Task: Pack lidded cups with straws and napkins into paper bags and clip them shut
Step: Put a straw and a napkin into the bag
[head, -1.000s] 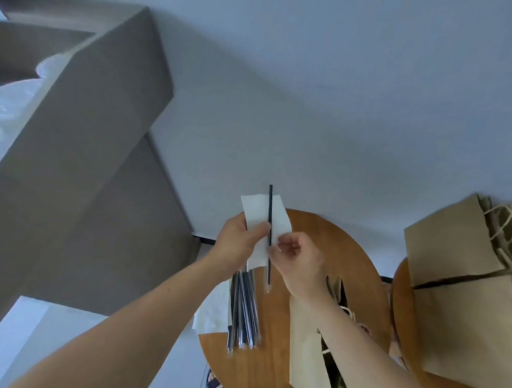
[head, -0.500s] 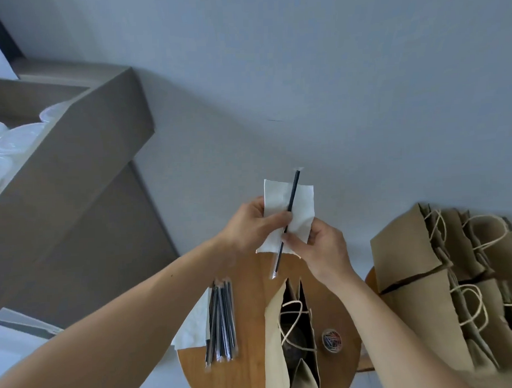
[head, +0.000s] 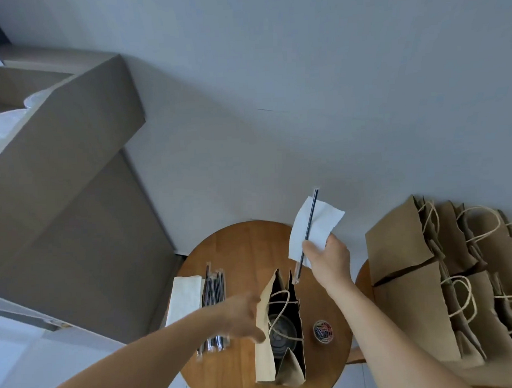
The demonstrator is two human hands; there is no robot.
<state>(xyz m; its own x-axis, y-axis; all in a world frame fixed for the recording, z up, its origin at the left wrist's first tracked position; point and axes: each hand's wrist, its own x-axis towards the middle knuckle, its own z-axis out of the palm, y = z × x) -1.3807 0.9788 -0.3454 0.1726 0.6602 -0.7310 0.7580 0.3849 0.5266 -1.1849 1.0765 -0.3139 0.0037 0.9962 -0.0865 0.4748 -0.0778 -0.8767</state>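
An open paper bag (head: pixel 264 338) stands on the round wooden table (head: pixel 245 252), and a lidded cup (head: pixel 283 333) shows inside it. My right hand (head: pixel 329 261) pinches a white napkin (head: pixel 317 226) and a wrapped black straw (head: pixel 308 229) together, just above and behind the bag's mouth. My left hand (head: pixel 244 317) is blurred and touches the bag's left wall. I cannot tell whether its fingers curl round the edge.
Several wrapped straws (head: pixel 215 299) and a stack of napkins (head: pixel 186 298) lie left of the bag. A small cup of coloured paper clips (head: pixel 323 331) sits to its right. Folded paper bags (head: pixel 444 289) are piled at right. A large cardboard box (head: pixel 58 137) with lidded cups stands left.
My left hand let go of the napkin and straw and dropped to the bag's left side. My right hand carried both to the right, above the bag.
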